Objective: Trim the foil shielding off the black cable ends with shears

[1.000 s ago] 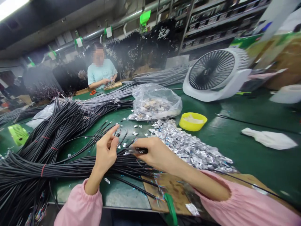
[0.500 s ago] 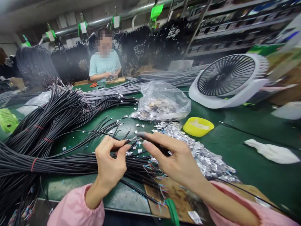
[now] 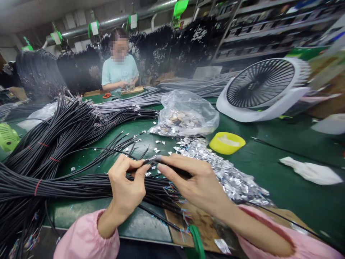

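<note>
Right hand [image 3: 192, 178] has moved slightly toward 9 o'clock since the previous frame, bringing its fingertips up to the left hand [image 3: 126, 187]. Left thumb and forefinger are clamped on a black cable [image 3: 146, 162], whose bared end lies between the two hands. Right fingers are curled around a dark tool [image 3: 183, 173], mostly hidden; whether its thumb and forefinger also grip the bared end cannot be told.

Containers, by clock face from the cable end: at 1 o'clock, a clear bag [image 3: 198, 102], standing open-bodied and loosely slumped, holds foil and tan scraps in its lower part. Between 2 and 3 o'clock, a yellow bowl [image 3: 228, 150] holds white material, type not determinable. At 3 o'clock, loose foil [image 3: 223, 172] is heaped on the green table [image 3: 283, 151], reaching the bag's base.

A white fan [image 3: 261, 84] stands at 2 o'clock. Bundled cables [image 3: 67, 138] lie from 8 to 10 o'clock, some tied with red bands. At 11 o'clock, a co-worker [image 3: 120, 72] sits with both hands together.
</note>
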A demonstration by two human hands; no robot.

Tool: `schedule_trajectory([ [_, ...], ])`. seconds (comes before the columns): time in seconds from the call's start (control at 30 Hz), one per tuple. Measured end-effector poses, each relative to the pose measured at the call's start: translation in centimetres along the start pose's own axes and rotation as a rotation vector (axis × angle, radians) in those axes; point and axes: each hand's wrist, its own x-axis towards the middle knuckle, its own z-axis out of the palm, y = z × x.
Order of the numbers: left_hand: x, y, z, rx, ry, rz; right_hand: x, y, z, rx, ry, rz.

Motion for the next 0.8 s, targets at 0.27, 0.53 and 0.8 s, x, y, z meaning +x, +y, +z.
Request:
schedule_trajectory([
  [0.27, 0.81, -0.38, -0.56, -0.101, -0.249, -0.177, -0.03, 0.08, -0.14, -0.001, 0.052, 0.066],
  [0.53, 0.29, 0.00, -0.01, -0.017, -0.160, -0.028, 0.44, -0.45, -0.38, 0.174, 0.052, 0.270],
  [0.8, 0.48, -0.31, -0.07, -0.009, -0.235, -0.067, 0.64, -0.83, -0.63, 0.235, -0.010, 0.298],
])
